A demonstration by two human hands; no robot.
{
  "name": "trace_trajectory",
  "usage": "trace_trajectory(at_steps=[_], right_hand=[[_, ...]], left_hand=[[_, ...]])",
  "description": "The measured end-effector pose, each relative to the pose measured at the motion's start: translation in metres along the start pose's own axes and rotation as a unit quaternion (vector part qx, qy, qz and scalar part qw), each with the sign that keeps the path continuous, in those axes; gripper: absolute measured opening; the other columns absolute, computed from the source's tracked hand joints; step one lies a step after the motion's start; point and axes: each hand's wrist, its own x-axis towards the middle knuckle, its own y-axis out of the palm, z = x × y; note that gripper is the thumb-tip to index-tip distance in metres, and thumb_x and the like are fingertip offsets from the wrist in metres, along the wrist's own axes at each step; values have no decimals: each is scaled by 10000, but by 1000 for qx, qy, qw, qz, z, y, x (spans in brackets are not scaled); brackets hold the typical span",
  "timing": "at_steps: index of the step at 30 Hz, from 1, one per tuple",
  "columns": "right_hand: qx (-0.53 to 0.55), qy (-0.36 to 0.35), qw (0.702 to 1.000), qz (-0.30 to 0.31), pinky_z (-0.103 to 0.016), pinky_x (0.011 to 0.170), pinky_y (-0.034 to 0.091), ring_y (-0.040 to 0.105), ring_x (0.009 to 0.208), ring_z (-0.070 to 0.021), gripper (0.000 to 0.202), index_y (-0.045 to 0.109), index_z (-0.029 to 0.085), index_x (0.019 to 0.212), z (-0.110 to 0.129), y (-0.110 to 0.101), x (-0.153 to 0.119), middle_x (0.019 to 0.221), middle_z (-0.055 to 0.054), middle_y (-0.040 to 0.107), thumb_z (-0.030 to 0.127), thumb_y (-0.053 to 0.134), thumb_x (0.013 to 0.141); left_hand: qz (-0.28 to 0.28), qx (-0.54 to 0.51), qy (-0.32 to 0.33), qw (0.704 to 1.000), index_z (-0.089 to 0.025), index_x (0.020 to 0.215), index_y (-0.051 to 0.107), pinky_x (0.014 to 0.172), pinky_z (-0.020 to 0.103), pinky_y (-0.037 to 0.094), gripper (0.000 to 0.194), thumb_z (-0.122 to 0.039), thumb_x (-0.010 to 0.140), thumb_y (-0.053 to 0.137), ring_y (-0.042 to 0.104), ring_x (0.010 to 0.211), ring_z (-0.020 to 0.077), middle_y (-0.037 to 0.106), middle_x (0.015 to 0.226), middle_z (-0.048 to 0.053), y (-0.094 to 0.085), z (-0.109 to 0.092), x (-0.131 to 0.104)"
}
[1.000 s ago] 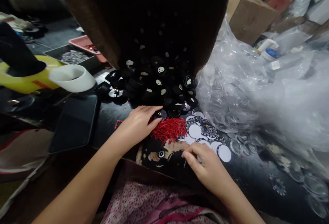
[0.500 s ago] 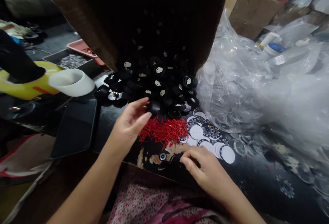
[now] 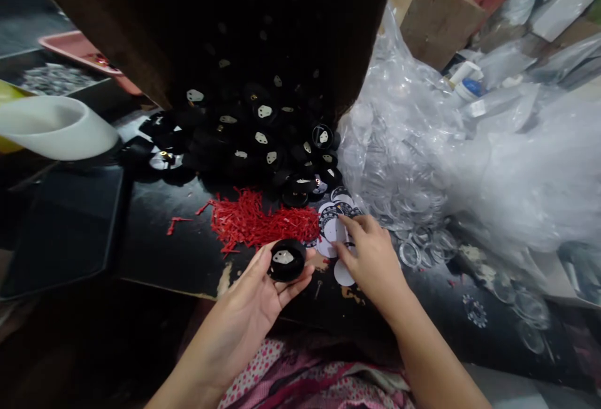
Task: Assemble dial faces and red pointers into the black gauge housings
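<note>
My left hand (image 3: 263, 290) holds a small round black case (image 3: 287, 260) with a pale metal plate in its hollow, its open face turned up toward me. Over a spread of printed round dials (image 3: 334, 228), white on the back and dark-marked on the front, is my right hand (image 3: 370, 252). Its thumb and index finger are apart, with the tips at the discs. A heap of thin red watch-hand-like pieces (image 3: 263, 221) lies just beyond my left hand. Behind it, many similar black cases (image 3: 263, 139) are piled at the mouth of a dark box.
Clear plastic bags (image 3: 399, 146) with transparent rings bulge at the right; loose clear rings (image 3: 425, 247) lie before them. To the left are a white tape core (image 3: 59, 127), a dark flat phone-like slab (image 3: 63, 221) and a pink tray (image 3: 84, 52). A small screw (image 3: 318, 290) lies near the table edge.
My left hand has come back from the pile and now holds a black case. My right hand has moved forward onto the dials. The view has turned toward the right.
</note>
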Motion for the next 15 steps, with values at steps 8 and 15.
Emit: trace_trajectory(at_steps=[8,15], right_hand=[[73,47,996,-17,-474,904,456,595,1004,-284,281,596,149,1116,-9,5,9,1076,-115,625,165,636,838],[222,-21,975,-7,-340,803,502,638,876,-192,142,675,208,980,8,-5,-12,940,-52,684,168,549,928]], left_hand=[[7,16,1,1000,-198,1149,682,837,266,579,293,-373,926,606,685,1033,201,723,1190,100,1,9,-4],[8,-70,-38,997,-198,1149,674,986,418,534,375,-466,964,487,652,1160,293,704,1244,126,14,7,9]])
